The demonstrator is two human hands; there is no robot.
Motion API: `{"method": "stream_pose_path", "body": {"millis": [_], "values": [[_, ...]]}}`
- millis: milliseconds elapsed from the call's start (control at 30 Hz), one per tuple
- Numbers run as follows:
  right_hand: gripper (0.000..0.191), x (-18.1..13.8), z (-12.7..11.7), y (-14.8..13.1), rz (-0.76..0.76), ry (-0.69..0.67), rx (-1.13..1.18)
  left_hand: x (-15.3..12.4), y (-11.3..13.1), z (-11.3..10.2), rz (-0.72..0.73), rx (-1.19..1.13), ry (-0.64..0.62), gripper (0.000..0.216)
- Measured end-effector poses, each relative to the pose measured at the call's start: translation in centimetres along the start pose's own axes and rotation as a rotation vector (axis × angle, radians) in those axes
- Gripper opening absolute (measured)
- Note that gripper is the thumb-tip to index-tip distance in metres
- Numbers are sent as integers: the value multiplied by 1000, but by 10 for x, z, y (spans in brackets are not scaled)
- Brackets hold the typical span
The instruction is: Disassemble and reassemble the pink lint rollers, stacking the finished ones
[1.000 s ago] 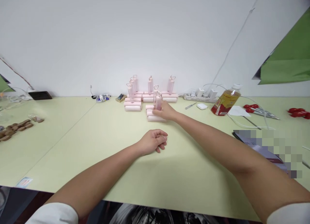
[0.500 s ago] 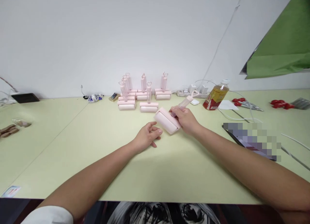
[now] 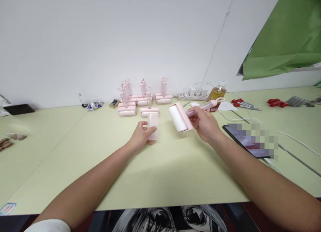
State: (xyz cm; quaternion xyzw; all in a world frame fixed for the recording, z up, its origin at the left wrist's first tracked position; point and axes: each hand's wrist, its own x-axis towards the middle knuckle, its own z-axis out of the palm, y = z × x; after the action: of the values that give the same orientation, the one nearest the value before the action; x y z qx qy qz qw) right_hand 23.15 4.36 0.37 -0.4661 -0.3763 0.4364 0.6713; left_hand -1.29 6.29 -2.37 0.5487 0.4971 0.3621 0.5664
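My right hand (image 3: 206, 125) grips the pink handle of a lint roller (image 3: 180, 117), whose white roll is bare and points toward the left. In my left hand (image 3: 141, 135) is the roller's pale pink cover (image 3: 152, 125), held just above the green table (image 3: 160, 171). Behind both hands, several more pink lint rollers (image 3: 142, 101) stand upright in their covers near the wall.
A bottle of amber liquid (image 3: 216, 93), a white power strip (image 3: 193, 94) and red-handled tools (image 3: 240, 103) lie at the back right. A dark tablet (image 3: 247, 143) rests right of my right arm. Cables (image 3: 93, 105) and a small box sit at the back left.
My right hand lifted one roller from the group and brought it nearer. My left hand took hold of its cover and pulled it off, leaving the white roll exposed.
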Motion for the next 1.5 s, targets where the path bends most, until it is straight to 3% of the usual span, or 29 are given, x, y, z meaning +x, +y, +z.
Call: {"method": "stream_pose_path", "body": {"millis": [100,233,367,500,733,1033,1233,1500], "values": [[23,15,-15,-13,-117,181,-40,16,5,2,163,462,35,49],[24,24,-26,-20,-194,298,-58,48,12,33,436,895,-78,48],[25,24,-26,-19,-184,292,-49,84,20,73,544,1123,-148,49],[30,23,-25,-15,-199,243,-84,106,27,89,596,1190,-144,44],[32,23,-23,-7,-191,184,-118,119,43,60,617,1498,3,36],[36,13,-11,7,-100,60,-143,101,32,17,490,1658,-9,33],[40,12,-9,20,-30,-53,-110,95,35,2,463,1676,17,31],[37,17,-13,28,0,-50,-85,114,47,-3,386,1679,-29,27]]}}
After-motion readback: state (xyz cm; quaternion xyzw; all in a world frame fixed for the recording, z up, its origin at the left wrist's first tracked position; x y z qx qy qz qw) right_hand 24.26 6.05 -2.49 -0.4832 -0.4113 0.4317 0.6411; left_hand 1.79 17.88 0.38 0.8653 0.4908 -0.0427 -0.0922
